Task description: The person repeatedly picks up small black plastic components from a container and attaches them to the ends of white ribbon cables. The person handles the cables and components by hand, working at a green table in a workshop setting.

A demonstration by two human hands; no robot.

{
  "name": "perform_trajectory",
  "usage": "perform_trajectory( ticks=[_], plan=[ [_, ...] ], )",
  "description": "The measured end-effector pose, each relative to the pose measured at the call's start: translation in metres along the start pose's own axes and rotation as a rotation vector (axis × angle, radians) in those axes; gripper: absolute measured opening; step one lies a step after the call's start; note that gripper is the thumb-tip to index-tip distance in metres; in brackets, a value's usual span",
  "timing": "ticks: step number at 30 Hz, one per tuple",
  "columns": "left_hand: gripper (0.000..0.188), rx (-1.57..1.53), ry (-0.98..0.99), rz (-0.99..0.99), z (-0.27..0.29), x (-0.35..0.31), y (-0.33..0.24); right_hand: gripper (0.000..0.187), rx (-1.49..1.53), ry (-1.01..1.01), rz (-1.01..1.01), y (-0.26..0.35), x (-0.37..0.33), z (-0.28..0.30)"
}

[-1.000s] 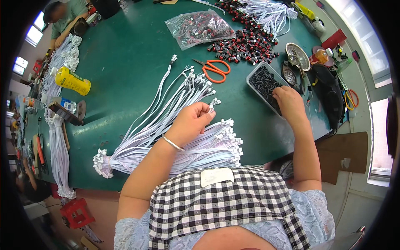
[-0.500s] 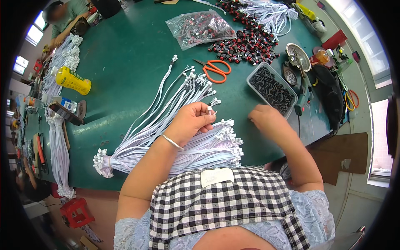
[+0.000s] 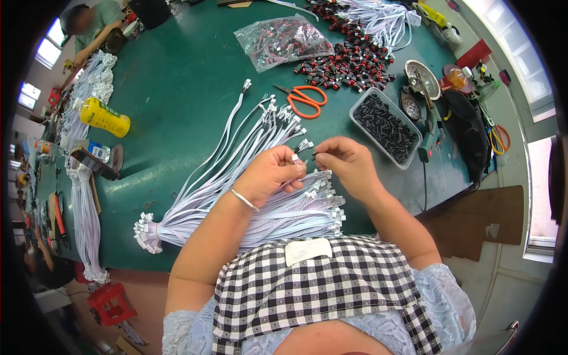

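My left hand [image 3: 273,170] pinches a small white connector [image 3: 296,158] on the end of a cable, above a fanned bundle of white flat cables [image 3: 207,220]. Close to it on the right, my right hand [image 3: 345,163] is closed at the fingertips on a short black tube [image 3: 314,157], small and partly hidden. The hands are a little apart. To the right of my right hand stands a clear plastic box [image 3: 354,112] holding many black tubes [image 3: 384,127]. Some cables in the bundle have dark pieces by their end connectors.
Orange-handled scissors [image 3: 307,102] lie beyond the bundle. A clear bag [image 3: 281,44] and a heap of black-and-red parts [image 3: 349,65] lie farther back. A yellow bottle [image 3: 105,117] and a phone on a stand [image 3: 94,161] are at left. A person [image 3: 97,26] sits far left.
My right hand has moved left from beside the tube box to my left hand, a black tube now showing at its fingertips. My left hand has barely moved.
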State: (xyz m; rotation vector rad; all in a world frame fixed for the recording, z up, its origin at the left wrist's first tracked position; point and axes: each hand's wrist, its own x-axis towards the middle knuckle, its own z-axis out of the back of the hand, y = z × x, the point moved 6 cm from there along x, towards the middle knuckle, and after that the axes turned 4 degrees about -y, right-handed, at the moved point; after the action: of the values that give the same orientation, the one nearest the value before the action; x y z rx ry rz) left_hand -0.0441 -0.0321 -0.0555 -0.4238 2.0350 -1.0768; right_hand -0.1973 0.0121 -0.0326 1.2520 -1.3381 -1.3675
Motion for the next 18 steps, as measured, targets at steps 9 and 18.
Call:
perform_trajectory(
  ticks=[9,18],
  plan=[
    [0.014,0.006,0.006,0.003,-0.0001,0.0015,0.0011,0.015,-0.071,0.005,-0.031,-0.0073,0.0045,0.0005],
    [0.015,0.007,0.023,0.002,0.0007,0.0026,0.0029,0.014,-0.098,0.032,-0.071,-0.0047,0.0052,-0.0042]
  ],
)
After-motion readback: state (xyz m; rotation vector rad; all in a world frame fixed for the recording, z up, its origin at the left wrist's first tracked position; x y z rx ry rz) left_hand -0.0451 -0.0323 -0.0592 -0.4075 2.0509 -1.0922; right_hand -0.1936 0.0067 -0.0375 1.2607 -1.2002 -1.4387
